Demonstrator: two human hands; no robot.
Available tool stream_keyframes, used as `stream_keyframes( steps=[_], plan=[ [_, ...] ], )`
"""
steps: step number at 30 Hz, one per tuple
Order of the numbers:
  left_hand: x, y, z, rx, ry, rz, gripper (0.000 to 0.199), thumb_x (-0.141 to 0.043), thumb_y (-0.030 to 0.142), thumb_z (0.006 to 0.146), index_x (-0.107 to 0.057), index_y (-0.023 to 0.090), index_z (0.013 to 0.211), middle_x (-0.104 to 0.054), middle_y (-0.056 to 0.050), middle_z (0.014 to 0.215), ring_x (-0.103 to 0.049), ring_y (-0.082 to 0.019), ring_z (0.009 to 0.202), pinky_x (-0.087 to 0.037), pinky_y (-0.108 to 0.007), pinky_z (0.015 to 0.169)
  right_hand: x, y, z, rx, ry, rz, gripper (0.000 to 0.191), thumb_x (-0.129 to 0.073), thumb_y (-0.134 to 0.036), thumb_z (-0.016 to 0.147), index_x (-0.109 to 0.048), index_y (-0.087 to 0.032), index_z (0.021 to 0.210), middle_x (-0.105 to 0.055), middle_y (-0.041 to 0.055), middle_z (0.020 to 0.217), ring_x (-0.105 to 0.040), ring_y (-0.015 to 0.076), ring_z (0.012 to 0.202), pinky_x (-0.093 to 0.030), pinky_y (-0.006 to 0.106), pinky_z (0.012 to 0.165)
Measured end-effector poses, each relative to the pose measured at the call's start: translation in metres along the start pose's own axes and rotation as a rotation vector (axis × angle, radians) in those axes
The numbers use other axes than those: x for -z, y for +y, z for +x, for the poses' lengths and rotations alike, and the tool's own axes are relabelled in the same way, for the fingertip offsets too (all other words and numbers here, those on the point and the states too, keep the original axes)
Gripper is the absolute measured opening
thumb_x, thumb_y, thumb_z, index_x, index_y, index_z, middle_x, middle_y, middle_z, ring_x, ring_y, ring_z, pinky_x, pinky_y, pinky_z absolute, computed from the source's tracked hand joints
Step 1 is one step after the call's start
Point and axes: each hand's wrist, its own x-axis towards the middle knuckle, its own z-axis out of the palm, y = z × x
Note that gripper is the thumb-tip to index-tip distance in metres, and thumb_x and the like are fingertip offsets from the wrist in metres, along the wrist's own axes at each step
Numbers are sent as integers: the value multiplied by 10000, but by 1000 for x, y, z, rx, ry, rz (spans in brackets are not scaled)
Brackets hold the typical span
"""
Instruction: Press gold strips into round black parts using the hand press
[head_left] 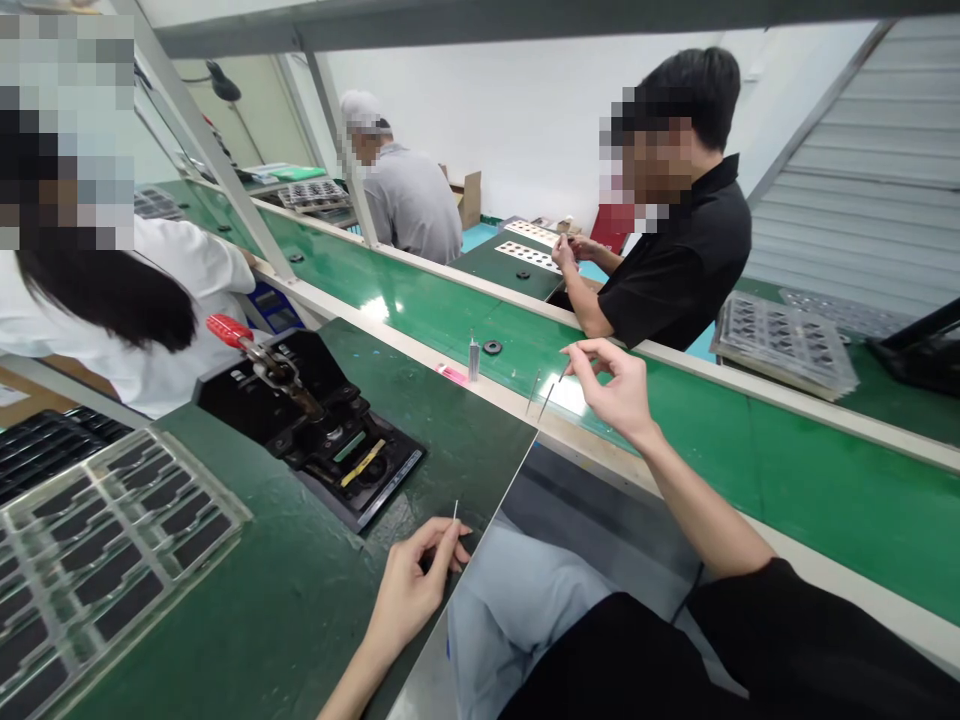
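My left hand [424,572] is closed in a pinch near the table's edge, with a thin pale metal pin [455,510] standing up from the fingertips. Over the rail of the green belt, my right hand [616,388] pinches a slim dark rod [551,396] that slants down to the left. A second thin line shows just left of it; I cannot tell if it is a separate pin. Left of my hands is a black fixture [360,480] with a toggle clamp [281,370] that has a red handle. A yellow strip [363,463] lies across its front.
A small grey bundle of pins [473,361] stands on the rail beside a pink item [452,374]. A black ring [492,347] lies on the green belt [787,450]. Clear plastic trays [112,550] sit at left. Co-workers sit at left and across the belt.
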Motion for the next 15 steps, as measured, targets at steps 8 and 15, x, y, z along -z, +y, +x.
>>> stream_keyframes(
  steps=[8, 15],
  plan=[
    [1, 5, -1, 6, 2, -11, 502, -555, 644, 973, -755, 187, 917, -739, -38, 675, -675, -163, 589, -568, -248, 626, 0, -16, 22, 180, 59, -125, 247, -620, -380, 988, -670, -224, 803, -736, 60, 869, -686, 204, 848, -572, 384, 821],
    [0, 6, -1, -2, -7, -5, 493, -548, 630, 983, -751, 186, 919, -742, -35, 678, -687, -161, 599, -565, -241, 628, -11, -4, 52, 90, -153, 51, 344, -590, -514, 1010, -693, -198, 922, -754, 53, 868, -718, 171, 802, -600, 327, 784]
  ],
)
